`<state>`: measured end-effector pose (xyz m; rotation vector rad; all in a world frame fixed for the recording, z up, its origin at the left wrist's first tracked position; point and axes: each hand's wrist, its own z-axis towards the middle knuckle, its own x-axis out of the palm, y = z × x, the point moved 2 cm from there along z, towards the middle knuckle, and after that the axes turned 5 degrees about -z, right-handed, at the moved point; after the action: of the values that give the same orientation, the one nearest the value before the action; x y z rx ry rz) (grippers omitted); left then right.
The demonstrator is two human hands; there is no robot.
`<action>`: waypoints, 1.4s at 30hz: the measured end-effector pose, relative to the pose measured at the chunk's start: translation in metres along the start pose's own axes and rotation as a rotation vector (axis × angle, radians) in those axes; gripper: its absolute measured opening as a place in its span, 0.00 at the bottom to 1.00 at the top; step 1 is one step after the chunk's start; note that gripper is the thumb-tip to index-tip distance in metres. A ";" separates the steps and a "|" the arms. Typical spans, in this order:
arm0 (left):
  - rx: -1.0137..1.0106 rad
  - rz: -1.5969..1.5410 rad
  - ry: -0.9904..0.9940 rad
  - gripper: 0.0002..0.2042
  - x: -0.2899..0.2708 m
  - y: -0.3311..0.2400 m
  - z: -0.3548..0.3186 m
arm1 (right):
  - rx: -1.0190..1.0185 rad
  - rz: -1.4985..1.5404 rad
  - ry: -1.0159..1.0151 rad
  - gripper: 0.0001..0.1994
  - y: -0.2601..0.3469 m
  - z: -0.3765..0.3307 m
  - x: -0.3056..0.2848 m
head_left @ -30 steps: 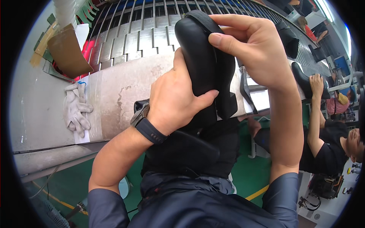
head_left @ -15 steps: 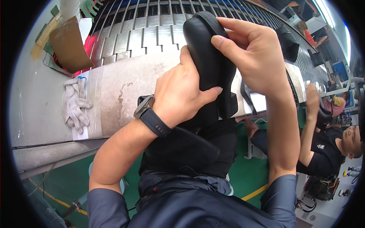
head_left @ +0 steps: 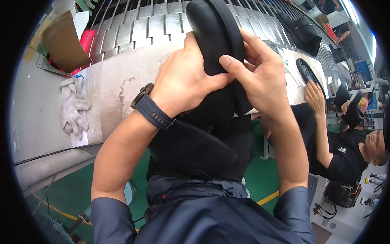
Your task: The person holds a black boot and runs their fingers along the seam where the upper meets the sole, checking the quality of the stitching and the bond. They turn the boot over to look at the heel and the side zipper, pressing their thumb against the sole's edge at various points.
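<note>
A black boot (head_left: 203,36) is held up in front of me, toe pointing away, its shaft (head_left: 191,148) running down toward my lap. Along its right side runs a thick black sole (head_left: 227,26). My left hand (head_left: 189,77), with a dark watch on the wrist, is wrapped round the boot's upper, thumb across it. Closed on the sole side at mid-foot is my right hand (head_left: 260,69), its thumb pressing the seam between upper and sole and its fingers behind the sole, partly hidden.
Grey work gloves (head_left: 75,107) lie on the pale worktable (head_left: 111,91) at left. Beyond it runs a metal slatted conveyor (head_left: 150,26), with another black boot (head_left: 300,32) farther right. At right, a co-worker's hand (head_left: 315,97) touches a black sole (head_left: 306,71) on the table.
The boot has moved farther away and slightly left. My right hand has shifted from near the toe down along the sole edge to mid-foot. The co-worker's hand has come down onto a sole.
</note>
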<state>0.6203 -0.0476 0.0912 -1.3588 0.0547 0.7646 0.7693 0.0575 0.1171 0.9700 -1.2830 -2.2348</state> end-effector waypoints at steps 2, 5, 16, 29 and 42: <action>-0.066 0.022 0.020 0.37 0.000 -0.002 0.000 | 0.023 0.023 0.005 0.28 -0.005 -0.004 -0.001; 0.014 -0.068 0.023 0.36 -0.002 0.004 -0.002 | 0.020 0.046 0.079 0.25 -0.002 -0.001 -0.007; 0.169 -0.246 0.009 0.35 0.000 0.021 0.004 | -0.141 -0.255 0.081 0.25 -0.011 -0.006 -0.003; 0.126 -0.307 0.140 0.35 -0.001 0.011 0.004 | -0.100 -0.145 0.071 0.24 -0.020 -0.008 0.002; 0.067 0.009 0.074 0.39 -0.003 0.009 0.000 | -0.045 -0.247 0.126 0.20 0.001 0.020 -0.022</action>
<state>0.6133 -0.0494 0.0850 -1.3233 0.1437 0.7140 0.7702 0.0826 0.1328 1.2905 -1.1051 -2.3278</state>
